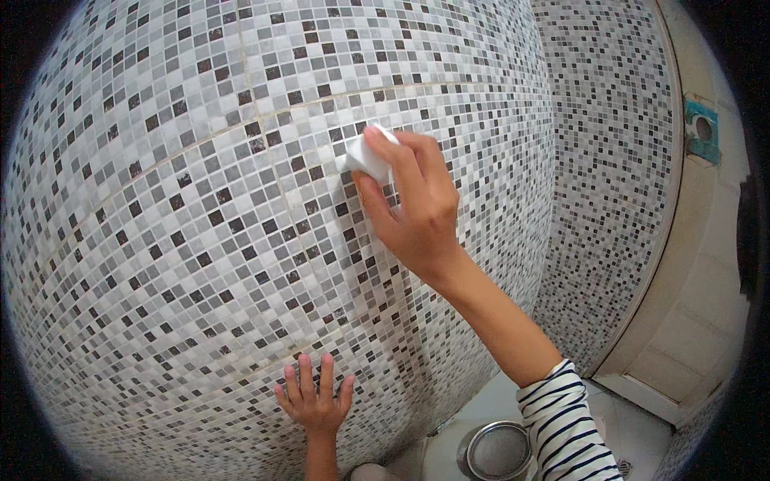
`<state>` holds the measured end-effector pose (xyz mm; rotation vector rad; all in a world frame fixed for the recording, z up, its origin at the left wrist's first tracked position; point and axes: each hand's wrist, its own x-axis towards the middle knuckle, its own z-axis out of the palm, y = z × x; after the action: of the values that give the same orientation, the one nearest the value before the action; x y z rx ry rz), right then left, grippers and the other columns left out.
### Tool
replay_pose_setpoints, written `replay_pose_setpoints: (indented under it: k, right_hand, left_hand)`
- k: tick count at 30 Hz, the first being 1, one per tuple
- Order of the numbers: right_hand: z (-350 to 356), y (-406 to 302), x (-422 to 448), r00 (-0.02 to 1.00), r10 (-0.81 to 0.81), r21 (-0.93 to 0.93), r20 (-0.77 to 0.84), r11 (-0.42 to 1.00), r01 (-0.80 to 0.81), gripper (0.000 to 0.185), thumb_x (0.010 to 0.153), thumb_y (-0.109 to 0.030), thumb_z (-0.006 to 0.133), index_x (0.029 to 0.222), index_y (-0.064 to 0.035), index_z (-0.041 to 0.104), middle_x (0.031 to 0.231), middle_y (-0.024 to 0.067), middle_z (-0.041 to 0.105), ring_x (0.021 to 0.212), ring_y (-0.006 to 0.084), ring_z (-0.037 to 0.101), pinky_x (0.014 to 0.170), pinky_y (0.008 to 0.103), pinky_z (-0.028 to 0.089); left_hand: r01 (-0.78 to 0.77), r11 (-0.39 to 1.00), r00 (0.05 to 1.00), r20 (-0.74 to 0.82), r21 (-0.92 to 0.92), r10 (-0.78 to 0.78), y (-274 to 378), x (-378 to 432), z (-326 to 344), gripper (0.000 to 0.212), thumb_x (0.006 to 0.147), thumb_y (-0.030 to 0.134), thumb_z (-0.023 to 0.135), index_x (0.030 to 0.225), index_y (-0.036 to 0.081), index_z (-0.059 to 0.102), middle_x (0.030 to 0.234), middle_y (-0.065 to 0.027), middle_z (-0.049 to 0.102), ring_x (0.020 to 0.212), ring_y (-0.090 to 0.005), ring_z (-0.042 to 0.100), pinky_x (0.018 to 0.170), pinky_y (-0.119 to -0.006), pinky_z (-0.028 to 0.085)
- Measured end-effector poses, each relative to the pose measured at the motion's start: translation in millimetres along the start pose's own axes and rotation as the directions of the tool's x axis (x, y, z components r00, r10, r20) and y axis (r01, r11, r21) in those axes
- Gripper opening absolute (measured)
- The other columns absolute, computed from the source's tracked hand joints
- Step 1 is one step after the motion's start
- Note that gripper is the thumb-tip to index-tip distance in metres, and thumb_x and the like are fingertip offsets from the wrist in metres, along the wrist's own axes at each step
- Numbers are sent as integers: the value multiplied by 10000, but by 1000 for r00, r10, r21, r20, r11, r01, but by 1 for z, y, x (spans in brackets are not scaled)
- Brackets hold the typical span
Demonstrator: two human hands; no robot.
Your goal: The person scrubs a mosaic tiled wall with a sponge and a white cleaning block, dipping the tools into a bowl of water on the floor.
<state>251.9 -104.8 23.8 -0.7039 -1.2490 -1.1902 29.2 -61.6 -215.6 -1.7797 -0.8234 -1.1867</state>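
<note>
A wall of small white, grey and black mosaic tiles [210, 198] fills most of the view. My right hand [415, 198], in a striped sleeve, pinches a white block [368, 157], perhaps a sponge, between thumb and fingers. One face of the block is against the tiles, and part of it is hidden by my fingers. Lower and to the left, my left hand [316, 400] lies with spread fingers against the wall and holds nothing.
A round metal basin [499, 450] stands on the floor at the lower right, beside the striped sleeve. A second mosaic wall [607, 168] meets this one on the right. Beyond it are a pale door [680, 337] and a teal plate with a round hole [702, 129].
</note>
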Motion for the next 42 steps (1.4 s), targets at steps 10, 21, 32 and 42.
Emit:
replay_pose_setpoints:
  k: [10,21,32,42]
  right_hand:
    - [-1,0,3,999,-37,-76,18,996,38,473,713,-12,701,1165,2,566,972,169,550,823,301,558,696,359,470]
    - [3,3,14,1000,-28,-80,7,996,28,468,709,-9,712,1151,0,560,950,161,566,808,296,562,677,364,474]
    - [2,14,37,1000,15,-85,8,996,-14,434,740,-56,714,1147,-18,568,920,146,551,788,299,573,667,365,487]
    - [-13,9,1,988,149,-127,31,981,-144,488,714,-49,740,1166,-18,559,937,158,564,848,302,587,696,365,497]
  left_hand:
    - [7,999,1000,-15,-34,-7,1,0,2,518,887,543,523,1292,221,556,1435,-83,411,1367,-293,299,1136,-498,145]
    - [7,999,1000,-20,-44,-8,0,1,1,509,880,551,526,1278,238,571,1430,-62,423,1357,-281,321,1139,-484,146]
    - [13,999,999,-29,-44,-14,2,2,1,505,876,546,536,1288,256,566,1429,-41,429,1356,-256,327,1143,-463,153]
    - [14,999,999,-37,-33,-15,-1,4,0,495,881,549,522,1280,261,575,1433,-39,428,1360,-259,326,1143,-460,147]
